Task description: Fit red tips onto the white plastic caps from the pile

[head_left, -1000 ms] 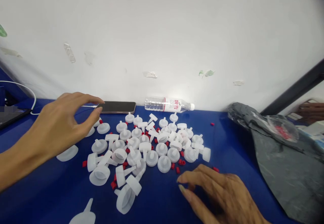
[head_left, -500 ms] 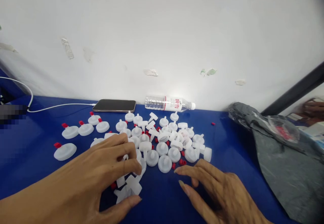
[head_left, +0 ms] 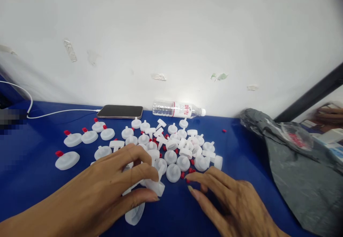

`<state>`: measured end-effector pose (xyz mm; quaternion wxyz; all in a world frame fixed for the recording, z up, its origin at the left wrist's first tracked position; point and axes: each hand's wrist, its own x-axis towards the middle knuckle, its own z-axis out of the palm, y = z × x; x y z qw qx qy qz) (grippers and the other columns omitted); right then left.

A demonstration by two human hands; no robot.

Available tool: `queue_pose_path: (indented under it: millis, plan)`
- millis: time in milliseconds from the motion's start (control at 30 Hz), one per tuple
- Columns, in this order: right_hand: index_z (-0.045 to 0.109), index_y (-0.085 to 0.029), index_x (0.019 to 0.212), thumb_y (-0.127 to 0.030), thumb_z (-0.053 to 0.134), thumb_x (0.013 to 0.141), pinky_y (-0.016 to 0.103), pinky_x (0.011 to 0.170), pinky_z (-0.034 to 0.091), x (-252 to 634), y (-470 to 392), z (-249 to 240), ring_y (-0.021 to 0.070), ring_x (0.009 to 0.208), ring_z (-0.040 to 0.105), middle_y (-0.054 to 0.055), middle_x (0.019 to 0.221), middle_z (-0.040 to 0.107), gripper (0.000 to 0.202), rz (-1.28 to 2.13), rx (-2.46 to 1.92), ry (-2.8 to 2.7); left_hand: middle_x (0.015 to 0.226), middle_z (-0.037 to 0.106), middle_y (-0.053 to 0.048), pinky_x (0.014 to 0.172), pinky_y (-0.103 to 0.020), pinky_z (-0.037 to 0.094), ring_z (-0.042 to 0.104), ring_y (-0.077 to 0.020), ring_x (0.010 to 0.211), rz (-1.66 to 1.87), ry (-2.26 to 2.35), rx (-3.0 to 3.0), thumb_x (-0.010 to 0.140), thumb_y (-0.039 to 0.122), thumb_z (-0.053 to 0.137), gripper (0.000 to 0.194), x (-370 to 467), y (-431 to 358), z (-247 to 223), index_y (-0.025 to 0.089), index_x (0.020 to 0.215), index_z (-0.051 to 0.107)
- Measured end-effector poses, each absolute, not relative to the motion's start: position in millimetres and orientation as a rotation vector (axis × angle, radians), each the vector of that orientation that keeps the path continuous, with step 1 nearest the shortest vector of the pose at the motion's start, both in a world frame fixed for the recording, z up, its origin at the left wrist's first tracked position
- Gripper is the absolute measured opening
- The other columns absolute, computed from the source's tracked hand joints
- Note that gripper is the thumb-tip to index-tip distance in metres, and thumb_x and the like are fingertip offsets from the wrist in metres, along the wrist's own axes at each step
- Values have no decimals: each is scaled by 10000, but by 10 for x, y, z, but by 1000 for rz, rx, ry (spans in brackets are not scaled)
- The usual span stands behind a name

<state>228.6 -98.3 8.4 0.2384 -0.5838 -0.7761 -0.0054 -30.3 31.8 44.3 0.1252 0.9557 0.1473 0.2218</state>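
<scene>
White plastic cap [head_left: 154, 186] pinched between thumb and fingers of the left hand [head_left: 112, 183] at the near edge of the cap pile [head_left: 171, 147], right hand [head_left: 230, 205] fingers spread loose by small red plugs [head_left: 189, 172], blue table [head_left: 241, 158], phone [head_left: 120, 111] and water bottle [head_left: 178, 109] along the wall, grey bag [head_left: 300, 172] at right.

Bright, even indoor light, soft at the edges

A glare spot sits on the white wall [head_left: 171, 33] just above the water bottle [head_left: 178, 109]; right of the bottle, far things smear with blur. Left of it, a pixelated patch masks the frame edge, and the table's back line bows from lens distortion. Shadows under the hands are faint.
</scene>
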Motion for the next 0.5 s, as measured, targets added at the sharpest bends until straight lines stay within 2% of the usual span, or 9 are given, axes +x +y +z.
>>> queue_pose_path:
  millis: [67,167,233,333,400,500]
  plan:
    - [562,-319,1255,-279,470,1045,225,590,572,2314,-959,23,127,761,721,-36,994,691,233,-27,-1622,-2156,1063,642,116,847,-30,434,645,-4,944,641,433,2791,1053,431,392,168,-298,326,425,348,1075,536]
    - [590,-315,1196,-326,437,1060,252,521,564,2336,-938,-35,147,708,717,-27,984,672,205,-65,-1659,-2186,1054,697,142,860,-61,472,677,-39,946,656,497,2836,1040,438,426,146,-318,336,379,371,1128,522]
    - [613,-314,1148,-345,394,1073,261,488,555,2335,-931,-52,150,663,709,-30,961,666,233,-85,-1674,-2187,1057,712,135,863,-74,491,690,-55,930,675,504,2842,1035,430,438,149,-330,334,355,367,1136,527]
    - [643,-300,1077,-352,348,1085,231,458,537,2332,-924,-52,130,611,694,-34,921,666,300,-86,-1650,-2174,1166,691,114,946,-64,452,672,-46,1034,681,433,2815,1025,416,476,134,-319,308,348,355,1128,536]
    - [654,-283,1059,-332,367,1084,199,495,552,2337,-926,-35,116,633,702,-31,920,681,292,-35,-1626,-2163,1208,672,108,978,-49,425,653,-33,1083,698,475,2782,1015,411,503,143,-301,278,358,357,1144,530]
    - [638,-284,1116,-267,459,1057,180,675,596,2340,-958,14,115,778,733,-45,978,717,188,135,-1563,-2136,1171,679,115,947,-31,447,665,-29,1049,733,592,2734,995,420,519,217,-288,230,366,365,1204,508]
